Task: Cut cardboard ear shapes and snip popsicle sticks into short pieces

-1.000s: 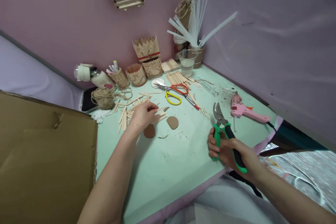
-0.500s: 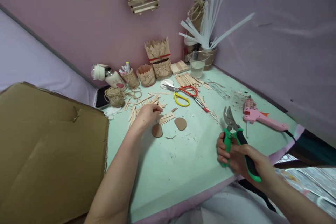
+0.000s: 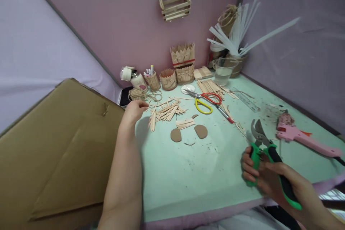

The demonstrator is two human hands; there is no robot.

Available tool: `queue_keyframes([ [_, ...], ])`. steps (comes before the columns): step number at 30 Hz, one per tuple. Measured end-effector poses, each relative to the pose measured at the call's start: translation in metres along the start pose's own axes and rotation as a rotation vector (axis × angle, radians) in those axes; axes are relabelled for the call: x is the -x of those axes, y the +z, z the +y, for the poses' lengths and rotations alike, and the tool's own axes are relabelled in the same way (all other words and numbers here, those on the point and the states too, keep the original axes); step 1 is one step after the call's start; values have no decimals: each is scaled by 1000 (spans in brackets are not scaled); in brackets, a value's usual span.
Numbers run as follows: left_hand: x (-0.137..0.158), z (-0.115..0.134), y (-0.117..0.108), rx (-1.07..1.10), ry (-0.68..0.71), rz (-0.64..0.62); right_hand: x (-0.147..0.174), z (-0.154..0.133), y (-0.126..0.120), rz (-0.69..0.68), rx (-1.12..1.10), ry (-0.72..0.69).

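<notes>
My right hand (image 3: 265, 172) grips green-and-black pruning shears (image 3: 261, 147) by the handles, with the metal blades parted and pointing away from me. At the left, my left hand (image 3: 134, 112) hovers with its thumb and fingers pinched together. Whether a thin piece sits in that pinch I cannot make out. Just right of the fingers lies a loose pile of split wooden sticks (image 3: 168, 111). Nearer me are a few short sticks side by side (image 3: 185, 123), a rounded brown cardboard piece (image 3: 176, 135) and a second cardboard piece (image 3: 201, 131).
Red-and-yellow handled scissors (image 3: 207, 101) and a ruler (image 3: 246, 100) lie farther back. A pink glue gun (image 3: 304, 138) is at the right. A large cardboard box (image 3: 70, 151) borders the left side. Stick-covered pots (image 3: 168, 79), twine (image 3: 137, 94) and a water cup (image 3: 224, 73) line the back.
My left hand has moved left, off the middle of the stick pile to its left side. My right hand still holds the shears. The whole view has shifted to the left.
</notes>
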State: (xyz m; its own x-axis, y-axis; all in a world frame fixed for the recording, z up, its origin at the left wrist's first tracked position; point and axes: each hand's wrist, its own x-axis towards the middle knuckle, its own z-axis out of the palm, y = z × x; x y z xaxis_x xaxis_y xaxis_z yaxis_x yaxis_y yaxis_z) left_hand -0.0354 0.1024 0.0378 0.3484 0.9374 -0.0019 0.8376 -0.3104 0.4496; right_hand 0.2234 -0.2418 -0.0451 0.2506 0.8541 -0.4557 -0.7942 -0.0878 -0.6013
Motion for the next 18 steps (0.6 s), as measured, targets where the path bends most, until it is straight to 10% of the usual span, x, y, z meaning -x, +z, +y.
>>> queue_keyframes([
  [18,-3,22,56,-41,145,-283,4,-2,3,24,32,24],
])
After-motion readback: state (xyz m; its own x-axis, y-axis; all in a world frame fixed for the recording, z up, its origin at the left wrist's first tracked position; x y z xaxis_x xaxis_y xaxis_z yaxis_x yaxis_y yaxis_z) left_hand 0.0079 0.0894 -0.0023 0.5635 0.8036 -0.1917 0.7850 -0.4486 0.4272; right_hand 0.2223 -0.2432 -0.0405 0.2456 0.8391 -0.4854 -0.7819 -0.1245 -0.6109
